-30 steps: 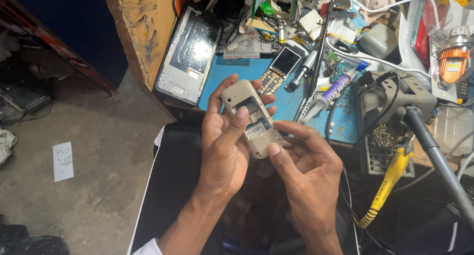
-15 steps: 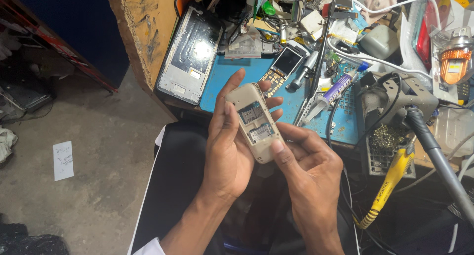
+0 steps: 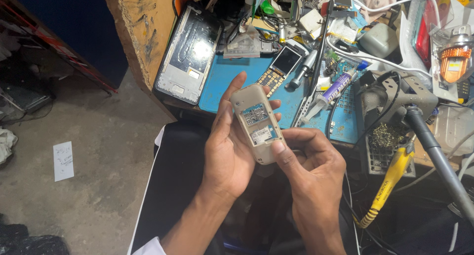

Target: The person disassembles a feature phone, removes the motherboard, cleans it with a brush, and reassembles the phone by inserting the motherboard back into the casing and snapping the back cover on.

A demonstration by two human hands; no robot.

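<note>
L hand (image 3: 228,153) cradles opened beige phone (image 3: 257,124); R hand (image 3: 311,173) thumb pressing, phone's underside hidden

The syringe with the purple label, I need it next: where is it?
In the head view the syringe lies on the blue mat, right of the keypad phone and above the right hand.

Phone (image 3: 257,122) between both hands, above mat (image 3: 224,77).
</note>
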